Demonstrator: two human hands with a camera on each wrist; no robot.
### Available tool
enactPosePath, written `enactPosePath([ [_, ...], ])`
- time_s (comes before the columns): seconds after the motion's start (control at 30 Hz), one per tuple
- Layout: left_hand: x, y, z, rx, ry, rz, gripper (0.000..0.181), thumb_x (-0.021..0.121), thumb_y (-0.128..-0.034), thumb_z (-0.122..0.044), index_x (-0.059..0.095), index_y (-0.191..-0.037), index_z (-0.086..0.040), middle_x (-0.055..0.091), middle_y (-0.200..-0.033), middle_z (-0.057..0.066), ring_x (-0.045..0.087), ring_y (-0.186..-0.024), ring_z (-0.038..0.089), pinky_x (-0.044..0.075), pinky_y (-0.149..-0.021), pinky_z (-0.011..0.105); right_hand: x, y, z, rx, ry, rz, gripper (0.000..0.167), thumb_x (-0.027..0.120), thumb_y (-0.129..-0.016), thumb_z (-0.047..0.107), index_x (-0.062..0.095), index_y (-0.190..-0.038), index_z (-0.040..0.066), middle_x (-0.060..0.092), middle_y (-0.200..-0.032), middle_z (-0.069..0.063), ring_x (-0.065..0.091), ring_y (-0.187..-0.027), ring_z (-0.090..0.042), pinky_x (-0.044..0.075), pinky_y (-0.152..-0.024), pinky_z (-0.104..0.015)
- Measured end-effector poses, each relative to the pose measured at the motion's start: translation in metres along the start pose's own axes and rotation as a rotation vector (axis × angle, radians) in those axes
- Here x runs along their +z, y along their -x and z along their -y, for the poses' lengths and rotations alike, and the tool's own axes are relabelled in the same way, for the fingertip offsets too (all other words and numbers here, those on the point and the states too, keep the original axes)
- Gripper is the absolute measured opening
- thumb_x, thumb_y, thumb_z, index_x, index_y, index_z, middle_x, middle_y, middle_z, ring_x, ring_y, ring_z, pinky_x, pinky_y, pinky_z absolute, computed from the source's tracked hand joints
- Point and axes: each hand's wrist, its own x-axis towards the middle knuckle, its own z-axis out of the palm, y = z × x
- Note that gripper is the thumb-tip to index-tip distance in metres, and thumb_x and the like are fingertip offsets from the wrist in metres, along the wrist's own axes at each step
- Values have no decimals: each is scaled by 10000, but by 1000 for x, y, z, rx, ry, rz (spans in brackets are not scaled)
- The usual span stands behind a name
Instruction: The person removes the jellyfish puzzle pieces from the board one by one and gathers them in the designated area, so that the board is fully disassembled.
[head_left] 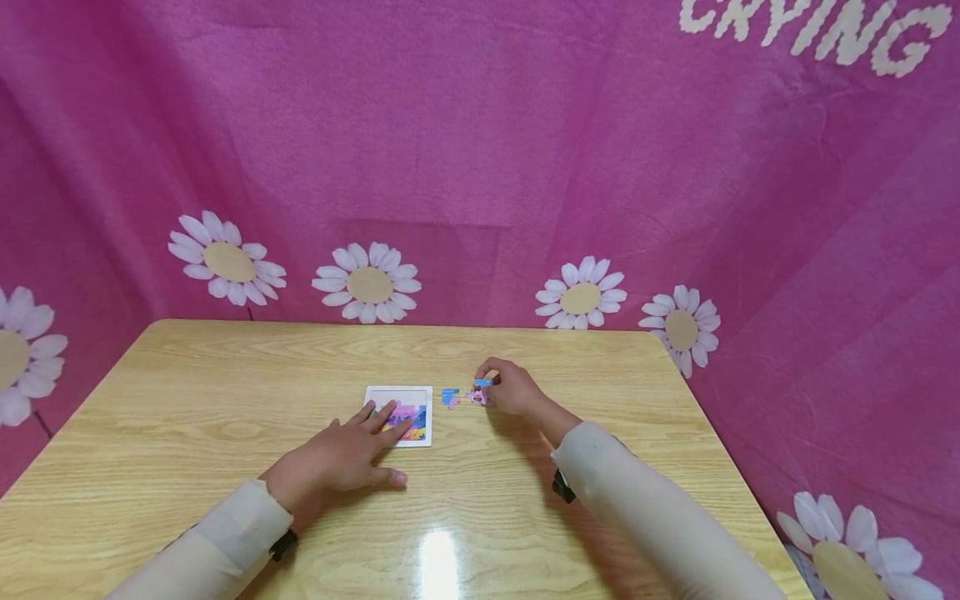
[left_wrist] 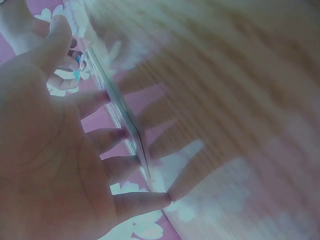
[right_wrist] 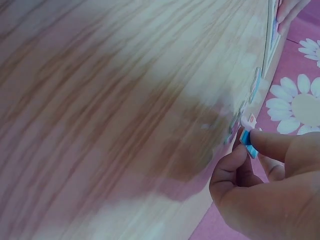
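A small jigsaw puzzle with a white frame [head_left: 430, 396] lies on the table, its lower part filled with pink, blue and yellow pieces [head_left: 408, 414]. My left hand [head_left: 348, 450] rests on it with fingers spread, the thumb off to the side over the wood. In the left wrist view the fingertips of the left hand [left_wrist: 65, 155] touch the puzzle's edge. To the right of the frame, my right hand [head_left: 513, 390] pinches a blue puzzle piece [right_wrist: 248, 144] between thumb and fingers. Other loose puzzle pieces [head_left: 450, 397], blue and pink, lie between the frame and that hand.
The wooden table [head_left: 225, 375] reaches back to a pink curtain [head_left: 450, 125] printed with white daisies. Light glares off the table [head_left: 438, 562] near the front. Dark straps [head_left: 562, 487] sit at both wrists.
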Motion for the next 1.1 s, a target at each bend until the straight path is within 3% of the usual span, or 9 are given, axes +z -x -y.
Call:
enactPosePath([
  [0.57,0,-5,2,-18,-3,14,913,661,-886,-679,316,-1633,-283,149,-1731,80,84,-1580,429,168,-1133,788,-14,6,-20,21,32,-38,126,679,-969,10,670,-1040,114,632,-943,-82,524,-834,-208,426,-678,-291],
  [1.1,-1,-3,1,-9,-4,9,912,662,-891,-671,322,-1633,-264,150,-1730,93,89,-1576,442,176,-1125,794,-19,7,-31,-65,116,-63,121,687,-934,-36,692,-1005,62,709,-1004,-106,647,-966,-251,507,-886,-413],
])
